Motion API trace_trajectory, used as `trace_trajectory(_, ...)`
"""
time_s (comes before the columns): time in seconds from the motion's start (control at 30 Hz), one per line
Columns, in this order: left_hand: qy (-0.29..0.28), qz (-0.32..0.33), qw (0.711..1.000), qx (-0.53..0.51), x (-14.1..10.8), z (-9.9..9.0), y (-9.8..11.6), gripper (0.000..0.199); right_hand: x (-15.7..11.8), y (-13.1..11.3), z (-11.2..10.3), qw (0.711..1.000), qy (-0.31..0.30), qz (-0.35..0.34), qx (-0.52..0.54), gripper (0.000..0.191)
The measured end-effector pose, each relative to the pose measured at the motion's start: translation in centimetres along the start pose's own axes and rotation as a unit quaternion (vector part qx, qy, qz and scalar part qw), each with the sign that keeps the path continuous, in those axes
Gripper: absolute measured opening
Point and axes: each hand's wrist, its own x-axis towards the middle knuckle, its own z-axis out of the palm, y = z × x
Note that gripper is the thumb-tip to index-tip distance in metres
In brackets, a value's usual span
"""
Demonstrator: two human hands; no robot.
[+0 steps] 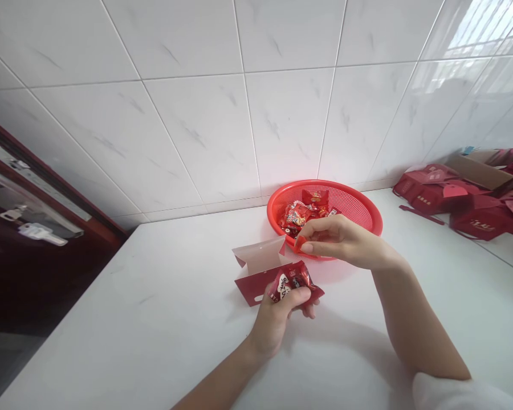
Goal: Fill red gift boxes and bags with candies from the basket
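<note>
In my left hand (277,313) are red wrapped candies (297,279), gripped under the thumb; the fingers beneath are partly hidden. Just behind them on the counter stands a small red paper box (256,287), its top open and its pale inside showing. My right hand (337,242) is over the near rim of a red plastic colander (370,213), thumb and forefinger closed together. Red shows at those fingertips, but I cannot tell whether it is a small held item or the rim behind. More wrapped candies (299,213) lie inside the colander.
Several red gift boxes (479,219) and an open cardboard box (479,171) stand at the right by the tiled wall (188,131). Left of the white counter (154,296) is a dark red door (21,250) with keys (43,232) in its lock.
</note>
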Motion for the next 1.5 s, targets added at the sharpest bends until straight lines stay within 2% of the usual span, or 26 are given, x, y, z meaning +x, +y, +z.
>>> trace_trajectory(0.13,-0.013,-0.01,1.0,0.012,0.1,0.1,0.0,0.015,-0.2,-0.1,0.4,0.997,-0.046,0.015,0.056,0.018)
trace_trajectory(0.27,-0.018,-0.008,1.0,0.015,0.1,0.0,-0.2,0.018,-0.3,-0.1,0.7,0.998,-0.037,0.04,0.04,0.021)
trace_trajectory(0.4,0.007,-0.003,1.0,0.015,0.3,-0.2,-0.6,0.021,-0.4,-0.3,0.6,0.997,-0.022,0.042,0.06,0.017)
trace_trajectory(0.5,0.013,-0.006,1.0,0.003,0.3,-0.3,-0.7,0.018,-0.4,-0.4,0.5,0.996,-0.039,0.036,0.075,0.018)
trace_trajectory(0.6,0.005,-0.015,1.0,-0.024,0.2,-0.1,-0.5,0.015,-0.3,-0.4,0.9,0.997,-0.051,0.041,0.046,0.015)
trace_trajectory(0.73,-0.005,-0.026,0.999,-0.028,0.0,0.0,-0.2,0.015,0.1,-0.3,1.6,0.998,-0.033,0.049,-0.005,0.012)
trace_trajectory(0.93,0.003,-0.02,1.0,-0.024,0.1,0.0,-0.6,0.035,0.3,-0.2,2.3,0.997,-0.039,0.065,-0.024,0.02)
trace_trajectory(1.07,0.001,-0.027,0.999,-0.018,0.1,0.1,-1.0,0.046,0.5,0.1,1.4,0.996,-0.056,0.05,-0.043,0.02)
trace_trajectory(1.13,-0.008,-0.044,0.999,-0.002,0.2,-0.1,-1.7,0.048,0.6,0.9,0.1,0.998,-0.024,0.033,-0.046,0.024)
trace_trajectory(1.17,-0.014,-0.057,0.998,0.008,0.3,-0.2,-2.2,0.049,0.7,1.4,-0.6,0.998,0.012,0.031,-0.046,0.027)
trace_trajectory(1.27,-0.026,-0.095,0.994,0.04,0.9,-0.6,-4.3,0.051,0.8,3.5,-3.0,0.983,0.147,0.077,-0.076,0.035)
trace_trajectory(1.33,-0.03,-0.109,0.992,0.047,1.3,-0.8,-5.8,0.053,0.7,4.8,-4.2,0.962,0.206,0.115,-0.137,0.033)
trace_trajectory(1.4,-0.053,-0.112,0.991,0.049,1.7,-1.2,-6.8,0.052,0.5,5.7,-5.0,0.952,0.223,0.133,-0.159,0.032)
trace_trajectory(1.5,-0.073,-0.114,0.99,0.046,2.1,-1.7,-7.4,0.05,0.8,6.3,-6.3,0.964,0.204,0.117,-0.127,0.034)
